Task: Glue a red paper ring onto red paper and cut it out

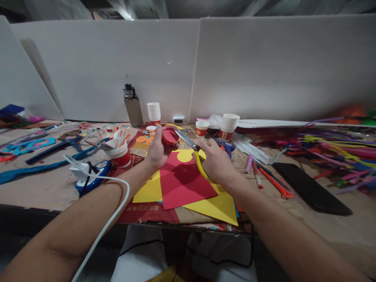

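Note:
Raised over the sheets, my left hand [157, 152] pinches a round red piece [170, 137] that looks like paper or part of a paper cup. My right hand [216, 160] grips yellow-handled scissors [186, 140], their metal blades pointing left to the red piece's edge. Whether the blades touch it I cannot tell. Below both hands lies a red paper sheet [185, 188], with a yellow round piece [188, 155] at its far end. Yellow paper [216, 209] shows under the red sheet on both sides.
Left of my forearm stand a paper cup of tools [117, 152] and a blue power strip [100, 174] with a white cable crossing my left arm. Stacked cups [229, 127] and a bottle [133, 109] stand behind. A black phone [311, 188] and colourful pipe cleaners [340, 152] lie right.

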`<control>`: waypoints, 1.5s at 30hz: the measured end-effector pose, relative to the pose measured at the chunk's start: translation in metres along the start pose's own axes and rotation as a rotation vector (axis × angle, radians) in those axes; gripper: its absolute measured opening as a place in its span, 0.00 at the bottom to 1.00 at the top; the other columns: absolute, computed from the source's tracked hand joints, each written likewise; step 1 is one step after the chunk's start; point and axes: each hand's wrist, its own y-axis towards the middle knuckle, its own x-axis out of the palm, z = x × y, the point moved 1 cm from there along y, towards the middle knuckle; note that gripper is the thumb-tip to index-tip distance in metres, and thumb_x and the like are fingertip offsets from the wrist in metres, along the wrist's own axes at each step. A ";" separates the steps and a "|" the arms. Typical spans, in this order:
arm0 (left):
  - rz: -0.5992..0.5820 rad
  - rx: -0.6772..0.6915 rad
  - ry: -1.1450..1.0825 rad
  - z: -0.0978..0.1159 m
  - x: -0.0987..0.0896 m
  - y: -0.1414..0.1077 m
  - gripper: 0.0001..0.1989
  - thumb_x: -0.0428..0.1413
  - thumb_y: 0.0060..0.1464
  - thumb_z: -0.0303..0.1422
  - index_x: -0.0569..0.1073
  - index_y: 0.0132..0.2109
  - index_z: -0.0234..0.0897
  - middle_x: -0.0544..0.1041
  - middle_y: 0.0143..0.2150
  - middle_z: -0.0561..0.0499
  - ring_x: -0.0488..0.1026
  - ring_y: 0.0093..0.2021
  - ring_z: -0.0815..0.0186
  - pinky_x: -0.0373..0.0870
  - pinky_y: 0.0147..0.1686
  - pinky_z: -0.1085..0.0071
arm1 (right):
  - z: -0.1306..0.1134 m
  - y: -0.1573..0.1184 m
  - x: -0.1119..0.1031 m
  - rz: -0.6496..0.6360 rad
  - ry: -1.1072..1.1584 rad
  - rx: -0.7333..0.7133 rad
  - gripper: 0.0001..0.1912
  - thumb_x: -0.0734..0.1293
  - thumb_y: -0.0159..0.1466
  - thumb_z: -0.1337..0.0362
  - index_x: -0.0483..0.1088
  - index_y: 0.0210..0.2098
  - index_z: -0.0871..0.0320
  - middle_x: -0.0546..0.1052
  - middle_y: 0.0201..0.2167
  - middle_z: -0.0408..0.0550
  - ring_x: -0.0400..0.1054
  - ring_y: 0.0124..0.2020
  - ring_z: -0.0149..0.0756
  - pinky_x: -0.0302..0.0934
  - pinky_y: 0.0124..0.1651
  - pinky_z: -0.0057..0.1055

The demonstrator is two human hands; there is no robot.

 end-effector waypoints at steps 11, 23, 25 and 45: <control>-0.059 -0.014 0.055 -0.004 -0.002 -0.001 0.25 0.50 0.58 0.54 0.73 0.37 0.35 0.74 0.25 0.50 0.72 0.23 0.70 0.69 0.23 0.74 | -0.002 -0.001 -0.004 -0.033 0.009 0.010 0.17 0.60 0.64 0.66 0.70 0.51 0.56 0.71 0.46 0.55 0.68 0.38 0.42 0.58 0.36 0.33; -0.033 -0.013 0.052 0.000 -0.002 0.001 0.26 0.49 0.59 0.56 0.72 0.34 0.37 0.72 0.21 0.52 0.68 0.18 0.72 0.64 0.19 0.75 | -0.002 -0.001 -0.003 -0.048 -0.014 -0.003 0.16 0.60 0.63 0.69 0.71 0.49 0.56 0.72 0.44 0.54 0.69 0.38 0.42 0.59 0.38 0.34; -0.012 -0.023 0.051 0.001 -0.001 0.002 0.26 0.49 0.58 0.56 0.72 0.33 0.37 0.71 0.20 0.53 0.67 0.17 0.72 0.63 0.18 0.75 | -0.002 -0.001 -0.003 -0.048 -0.036 -0.002 0.16 0.60 0.64 0.66 0.71 0.50 0.56 0.72 0.44 0.55 0.69 0.38 0.42 0.59 0.37 0.34; -0.074 -0.121 0.068 0.004 0.000 0.001 0.26 0.49 0.58 0.56 0.72 0.32 0.35 0.71 0.20 0.53 0.65 0.16 0.73 0.61 0.16 0.76 | 0.001 -0.001 0.001 -0.033 -0.041 -0.014 0.16 0.61 0.64 0.66 0.70 0.51 0.55 0.70 0.46 0.54 0.69 0.38 0.41 0.59 0.38 0.34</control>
